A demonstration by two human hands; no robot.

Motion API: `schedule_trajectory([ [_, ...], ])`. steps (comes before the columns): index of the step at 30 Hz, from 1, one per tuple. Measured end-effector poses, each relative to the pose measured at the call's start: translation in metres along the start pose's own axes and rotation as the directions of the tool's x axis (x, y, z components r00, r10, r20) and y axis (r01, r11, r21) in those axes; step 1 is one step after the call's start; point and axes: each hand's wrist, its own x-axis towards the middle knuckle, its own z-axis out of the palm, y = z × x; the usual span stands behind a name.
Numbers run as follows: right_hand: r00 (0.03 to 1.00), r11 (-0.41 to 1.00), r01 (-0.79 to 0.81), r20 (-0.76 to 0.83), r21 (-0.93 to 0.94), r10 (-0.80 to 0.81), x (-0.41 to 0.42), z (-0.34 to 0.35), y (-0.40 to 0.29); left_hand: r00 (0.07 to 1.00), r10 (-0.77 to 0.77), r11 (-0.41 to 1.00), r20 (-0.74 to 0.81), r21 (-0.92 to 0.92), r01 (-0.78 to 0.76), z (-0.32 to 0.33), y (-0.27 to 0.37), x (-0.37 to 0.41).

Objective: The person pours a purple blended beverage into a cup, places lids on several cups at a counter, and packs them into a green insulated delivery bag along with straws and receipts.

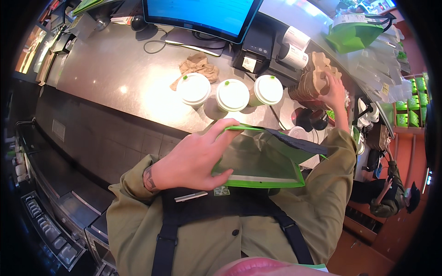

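Observation:
My left hand (pixel 198 157) grips the rim of a green insulated bag (pixel 262 160), whose open mouth shows a silvery lining and dark handles. My right hand (pixel 334 91) is stretched out to the right, thumb and fingers on a stack of cardboard cup carriers (pixel 310 77). Between the bag and a touchscreen monitor, three lidded paper cups stand in a row on the steel counter: a left cup (pixel 194 89), a middle cup (pixel 232 95) and a right cup (pixel 268 90), each with a green plug in its white lid. A crumpled brown cloth or paper (pixel 198 67) lies behind the left cup.
A monitor (pixel 203 15) and a label printer (pixel 253 48) stand at the counter's back, beside paper label rolls (pixel 295 48). Another green bag (pixel 355 34) is at the upper right. Stacked lids (pixel 300 132) sit near my right forearm. A co-worker (pixel 390 193) stands at the far right.

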Motion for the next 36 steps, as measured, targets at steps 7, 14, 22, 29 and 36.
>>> schedule_trajectory([
  [7, 0.971, 0.975, -0.159, -0.202, -0.157, 0.126, 0.007, 0.021, -0.016, 0.999, -0.024, 1.0, -0.021, 0.001, 0.024, -0.002, -0.001, 0.003],
  [14, 0.967, 0.963, -0.242, -0.053, 0.115, 0.249, 0.017, 0.018, 0.042, 0.999, -0.05, 0.998, -0.021, -0.028, 0.049, -0.002, 0.002, 0.005],
  [22, 0.902, 0.919, -0.09, -0.36, 0.383, 0.238, 0.019, -0.035, 0.056, 0.992, -0.119, 0.989, 0.051, -0.083, 0.123, -0.007, 0.01, 0.009],
  [29, 0.996, 0.129, -0.004, -0.008, 0.992, 0.094, -0.096, -0.229, -0.114, 0.996, -0.077, 0.985, -0.038, -0.155, 0.07, -0.007, -0.004, 0.018],
  [36, 0.836, 0.619, -0.292, 0.509, 0.729, -0.206, -0.04, -0.224, -0.239, 0.988, 0.061, 0.992, -0.144, -0.101, -0.076, -0.003, -0.018, 0.019],
])
